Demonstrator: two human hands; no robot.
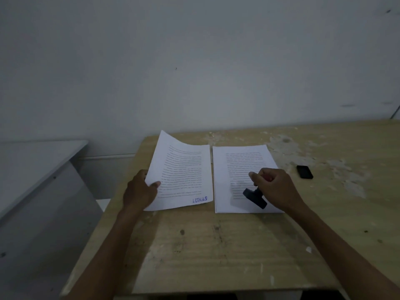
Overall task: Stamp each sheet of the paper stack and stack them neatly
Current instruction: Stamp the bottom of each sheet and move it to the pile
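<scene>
Two lots of printed white paper lie side by side on a worn wooden table point(216, 245). The left sheet point(184, 169) bears a blue "LUNAS" stamp at its lower right corner, and its far left corner curls up off the table. My left hand point(140, 191) pinches this sheet at its left edge, thumb on top. The right stack point(242, 161) lies flat. My right hand point(275, 187) grips a dark stamp point(255, 197) by its handle, tilted, just above the stack's lower right part.
A small black ink pad or case point(304, 172) lies on the table right of the stack. A grey desk point(39, 169) stands to the left, apart from the table. A pale wall runs behind both.
</scene>
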